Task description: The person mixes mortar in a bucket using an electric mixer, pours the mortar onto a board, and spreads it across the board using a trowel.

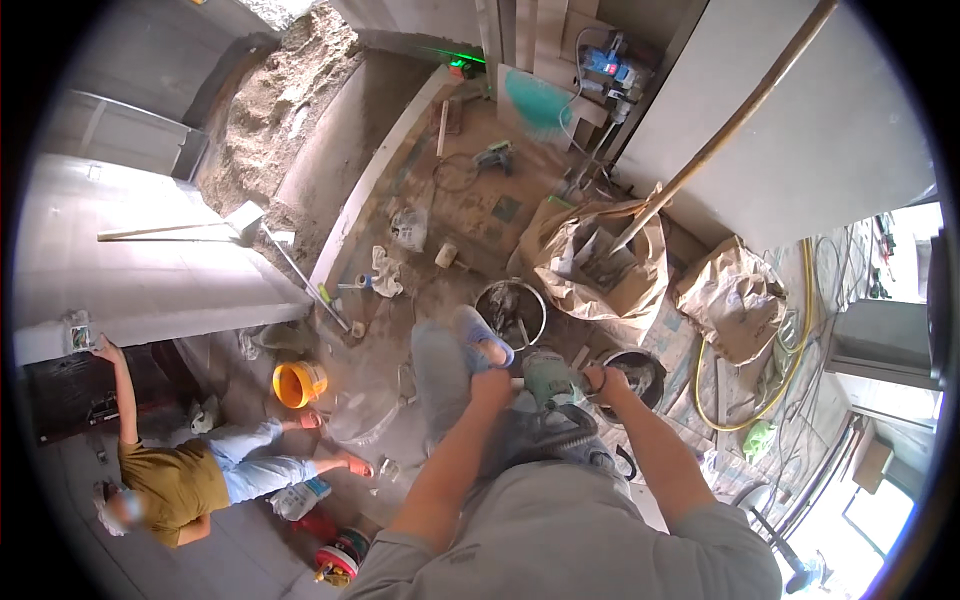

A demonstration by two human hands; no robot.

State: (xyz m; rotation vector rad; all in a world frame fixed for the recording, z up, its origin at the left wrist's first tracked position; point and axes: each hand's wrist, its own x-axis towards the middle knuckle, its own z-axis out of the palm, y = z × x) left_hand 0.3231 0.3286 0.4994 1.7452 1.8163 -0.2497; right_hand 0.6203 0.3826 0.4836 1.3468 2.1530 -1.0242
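Observation:
A green-bodied power tool (548, 376) is between my two hands, close in front of my body. My left hand (490, 387) is closed round its side handle. On the other side, my right hand (606, 384), with a dark band at the wrist, is closed at the tool's other end. The tool's working end is hidden. A dark bucket (655, 378) with grey material inside is just past my right hand. Another bucket (541, 322), holding a grey mix and a stick-like handle, is beside my slippered foot (484, 335).
A large open paper sack (560, 262) has a long wooden pole (735, 125) standing in it. Another paper bag (735, 300) and a yellow hose (722, 425) lie right. A co-worker (180, 487) reaches toward a pale ledge at left, near an orange bucket (300, 384). Tools litter the floor ahead.

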